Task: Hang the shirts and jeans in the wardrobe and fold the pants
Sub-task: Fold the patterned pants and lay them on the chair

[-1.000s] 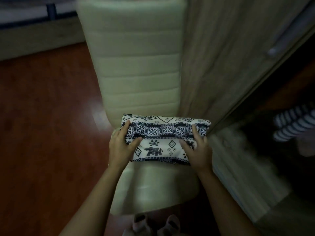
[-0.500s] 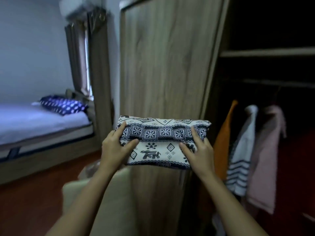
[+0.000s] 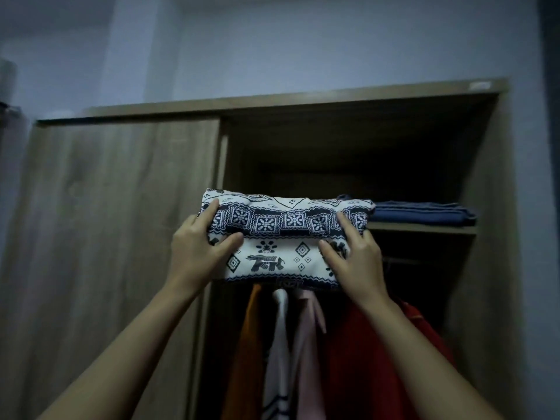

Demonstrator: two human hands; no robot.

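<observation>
Head view: both hands hold the folded pants (image 3: 281, 237) up in front of the open wardrobe (image 3: 121, 237), level with its shelf (image 3: 421, 228). The left hand (image 3: 194, 253) grips the left end, thumb pressed on the front and fingers wrapped round the edge. The right hand (image 3: 357, 259) grips the right end the same way. Whether the pants touch the shelf cannot be told. A blue stack (image 3: 424, 215) lies on the shelf just right of the pants. Below hang an orange shirt (image 3: 248, 344), a striped shirt (image 3: 278, 359), a pink shirt (image 3: 309, 359) and a red shirt (image 3: 363, 359).
</observation>
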